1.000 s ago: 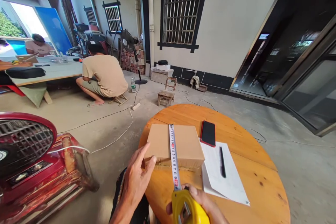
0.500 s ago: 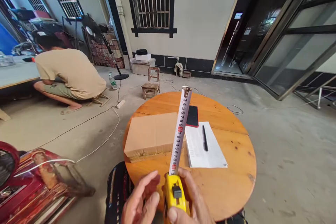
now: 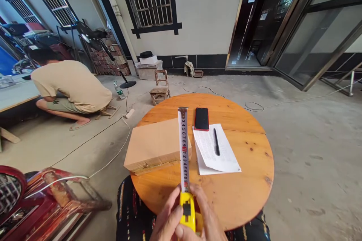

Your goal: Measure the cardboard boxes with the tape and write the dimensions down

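Observation:
A yellow tape measure [image 3: 187, 212] sits between both my hands at the bottom of the view. Its white blade [image 3: 183, 147] sticks out away from me, above the right part of a flat cardboard box [image 3: 154, 145]. My left hand [image 3: 166, 222] closes on the case from the left, and my right hand [image 3: 207, 220] wraps it from the right. The box lies on the left side of a round wooden table [image 3: 240, 180]. To its right lie a sheet of paper [image 3: 223, 158] with a black pen [image 3: 216, 141] on it and a red-edged phone [image 3: 201, 118].
A person in a beige shirt [image 3: 73, 83] squats on the concrete floor at the left by a low table. A red fan on a rusty stand [image 3: 42, 199] is at the lower left. A small wooden stool [image 3: 160, 88], cables and a standing fan sit beyond the table.
The blade came up off the box top and now sticks out in the air. My left hand left the box corner and joined the right on the case. The view swung to the right.

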Demonstrator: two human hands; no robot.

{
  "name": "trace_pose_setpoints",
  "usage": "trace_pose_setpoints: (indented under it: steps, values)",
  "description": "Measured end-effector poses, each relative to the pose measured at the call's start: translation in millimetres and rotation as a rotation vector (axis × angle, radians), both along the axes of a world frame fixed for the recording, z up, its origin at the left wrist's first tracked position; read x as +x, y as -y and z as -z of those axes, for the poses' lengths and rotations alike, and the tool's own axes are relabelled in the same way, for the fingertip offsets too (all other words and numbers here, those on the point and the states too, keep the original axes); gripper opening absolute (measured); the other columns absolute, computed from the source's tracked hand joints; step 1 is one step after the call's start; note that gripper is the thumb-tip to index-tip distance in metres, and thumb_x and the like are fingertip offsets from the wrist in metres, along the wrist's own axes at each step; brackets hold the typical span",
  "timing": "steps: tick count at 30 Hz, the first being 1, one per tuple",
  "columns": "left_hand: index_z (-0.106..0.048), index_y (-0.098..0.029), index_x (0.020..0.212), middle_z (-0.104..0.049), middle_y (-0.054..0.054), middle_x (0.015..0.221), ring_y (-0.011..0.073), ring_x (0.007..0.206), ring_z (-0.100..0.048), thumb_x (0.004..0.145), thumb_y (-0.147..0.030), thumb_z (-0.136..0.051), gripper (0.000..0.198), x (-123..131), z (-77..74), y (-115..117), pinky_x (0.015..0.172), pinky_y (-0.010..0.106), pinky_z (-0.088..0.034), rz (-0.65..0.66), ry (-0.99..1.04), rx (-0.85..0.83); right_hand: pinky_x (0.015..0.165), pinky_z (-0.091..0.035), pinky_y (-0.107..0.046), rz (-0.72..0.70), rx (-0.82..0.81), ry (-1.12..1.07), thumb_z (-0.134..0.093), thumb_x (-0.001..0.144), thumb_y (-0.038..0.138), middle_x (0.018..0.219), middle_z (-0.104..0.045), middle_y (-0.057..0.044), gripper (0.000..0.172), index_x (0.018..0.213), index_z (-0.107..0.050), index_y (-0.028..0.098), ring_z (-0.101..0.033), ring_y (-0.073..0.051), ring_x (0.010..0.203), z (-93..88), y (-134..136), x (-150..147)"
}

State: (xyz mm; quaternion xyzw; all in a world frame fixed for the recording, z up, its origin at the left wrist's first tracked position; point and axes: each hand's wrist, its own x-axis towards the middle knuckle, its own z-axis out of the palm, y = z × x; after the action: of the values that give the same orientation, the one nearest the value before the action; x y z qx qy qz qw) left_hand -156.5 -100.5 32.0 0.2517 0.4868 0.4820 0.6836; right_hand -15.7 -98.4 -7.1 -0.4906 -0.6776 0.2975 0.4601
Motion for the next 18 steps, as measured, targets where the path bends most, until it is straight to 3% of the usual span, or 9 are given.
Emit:
trace_pose_setpoints:
  steps: [3,7,11,13,16,18]
  values:
    - [-0.068,-0.027,0.12,-0.063,0.007,0.133,0.0321,0.13,-0.051,0.08,-0.054,-0.066,0.049,2,10.5,6,0.107,0.039,-0.045,-0.053,-0.17,0.013,0.077,-0.061,-0.032,-0.076,0.151,0.116,-0.059,0.086,0.059,0.128,-0.063,-0.015,0.072,0.146,-0.036,0.026,-0.069,-0.03,0.105,4.7,-4,-1]
    - [-0.077,-0.031,0.104,-0.063,0.004,0.133,0.0306,0.132,-0.049,0.076,-0.049,-0.072,0.034,-11,28.2,14,0.116,0.037,-0.034,-0.069,-0.49,0.26,0.065,-0.061,-0.031,-0.04,0.125,0.157,-0.044,0.086,0.072,0.126,-0.061,-0.017,0.076,0.143,-0.039,0.021,-0.071,-0.029,0.098,7.4,-7,-9]
    - [-0.067,-0.035,0.123,-0.059,0.002,0.138,0.0284,0.129,-0.053,0.083,-0.038,-0.066,0.04,-34,37.7,10,0.112,0.036,-0.039,0.161,-0.697,0.56,0.072,-0.059,-0.039,-0.062,0.15,0.332,-0.039,0.087,0.073,0.124,-0.062,-0.016,0.071,0.139,-0.048,0.025,-0.069,-0.031,0.098,14.9,-5,-12]
    - [-0.066,-0.035,0.125,-0.059,0.001,0.138,0.0293,0.128,-0.054,0.082,-0.036,-0.066,0.042,-39,39.0,7,0.11,0.037,-0.042,0.223,-0.729,0.6,0.075,-0.056,-0.045,0.006,0.191,0.363,-0.035,0.087,0.074,0.122,-0.063,-0.016,0.069,0.134,-0.054,0.027,-0.067,-0.032,0.097,21.1,-4,-15]
    - [-0.069,-0.034,0.121,-0.06,0.002,0.136,0.0313,0.128,-0.054,0.08,-0.038,-0.067,0.042,-39,39.3,7,0.11,0.04,-0.042,0.173,-0.77,0.587,0.079,-0.052,-0.051,0.184,0.305,0.334,-0.029,0.086,0.078,0.122,-0.063,-0.018,0.074,0.131,-0.057,0.026,-0.064,-0.036,0.104,29.5,-2,-21]
    - [-0.07,-0.033,0.12,-0.062,0.003,0.134,0.0318,0.128,-0.054,0.078,-0.038,-0.068,0.042,-37,38.7,10,0.111,0.04,-0.042,0.164,-0.813,0.549,0.084,-0.05,-0.053,0.216,0.332,0.34,-0.029,0.086,0.078,0.128,-0.061,-0.019,0.076,0.134,-0.055,0.026,-0.06,-0.037,0.112,31.1,0,-23]
